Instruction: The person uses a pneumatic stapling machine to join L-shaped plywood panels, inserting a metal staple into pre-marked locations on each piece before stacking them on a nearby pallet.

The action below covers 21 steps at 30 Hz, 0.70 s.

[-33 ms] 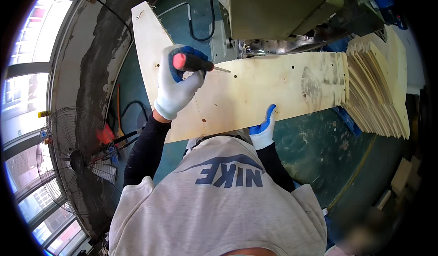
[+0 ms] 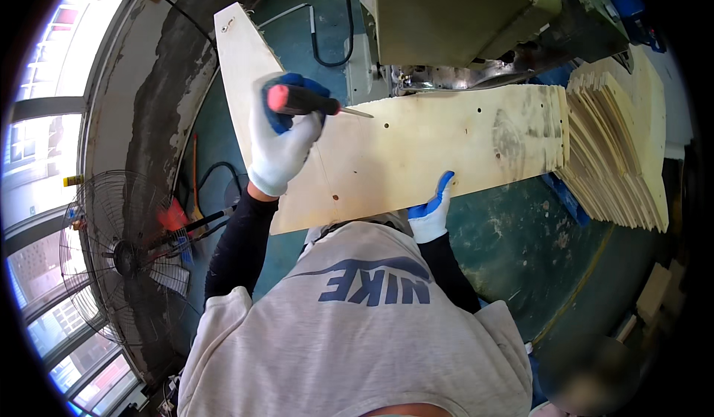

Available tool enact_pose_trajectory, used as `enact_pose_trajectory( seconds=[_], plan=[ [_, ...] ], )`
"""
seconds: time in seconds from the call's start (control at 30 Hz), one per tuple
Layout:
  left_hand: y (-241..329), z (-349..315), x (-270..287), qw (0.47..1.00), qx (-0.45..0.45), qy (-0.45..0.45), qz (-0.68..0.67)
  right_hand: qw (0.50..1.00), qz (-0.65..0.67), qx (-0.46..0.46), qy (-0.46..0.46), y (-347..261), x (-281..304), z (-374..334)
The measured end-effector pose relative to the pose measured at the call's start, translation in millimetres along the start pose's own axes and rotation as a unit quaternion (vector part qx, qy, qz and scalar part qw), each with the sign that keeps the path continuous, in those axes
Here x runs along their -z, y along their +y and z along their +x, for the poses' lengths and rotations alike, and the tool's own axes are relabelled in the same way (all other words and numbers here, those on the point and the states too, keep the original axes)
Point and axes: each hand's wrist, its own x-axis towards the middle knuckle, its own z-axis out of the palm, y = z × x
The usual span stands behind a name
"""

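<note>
A screwdriver (image 2: pixel 309 103) with a red and black handle is gripped in my left hand (image 2: pixel 281 153), which wears a white glove with blue fingers. Its thin shaft points right, over a large angled plywood board (image 2: pixel 424 134) with several small holes. Close by the tip is one dark hole; whether the tip touches the wood I cannot tell. At the board's near edge, my gloved right hand (image 2: pixel 429 220) has its thumb on top of the wood, and its other fingers are hidden below.
A stack of similar plywood pieces (image 2: pixel 613 145) stands at the right, by the board's end. Beyond the board is a green machine (image 2: pixel 454 15). To the left are a wire-caged fan (image 2: pixel 126 257) and windows (image 2: pixel 44 156). A black cable (image 2: pixel 349 37) hangs at the back.
My left hand and the screwdriver have shifted slightly to the left. The board and my right hand keep nearly the same place.
</note>
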Motion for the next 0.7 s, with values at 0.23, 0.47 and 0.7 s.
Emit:
enact_pose_trajectory(
  seconds=[0.23, 0.47, 0.7],
  plan=[
    [2.8, -46.5, 148.4, 0.947, -0.098, 0.292, -0.088, 0.998, -0.041, -0.034, -0.042, -23.3, -0.5, 9.8],
    [-14.1, -132.5, 155.8, 0.98, 0.128, 0.119, -0.092, 0.99, -0.119, -0.062, -0.049, -20.2, 16.8, -3.2],
    [-31.8, -109.6, 104.4, 0.927, 0.213, 0.121, -0.284, 0.98, -0.14, -0.143, 0.009, 17.3, 62.7, 7.2]
  ],
)
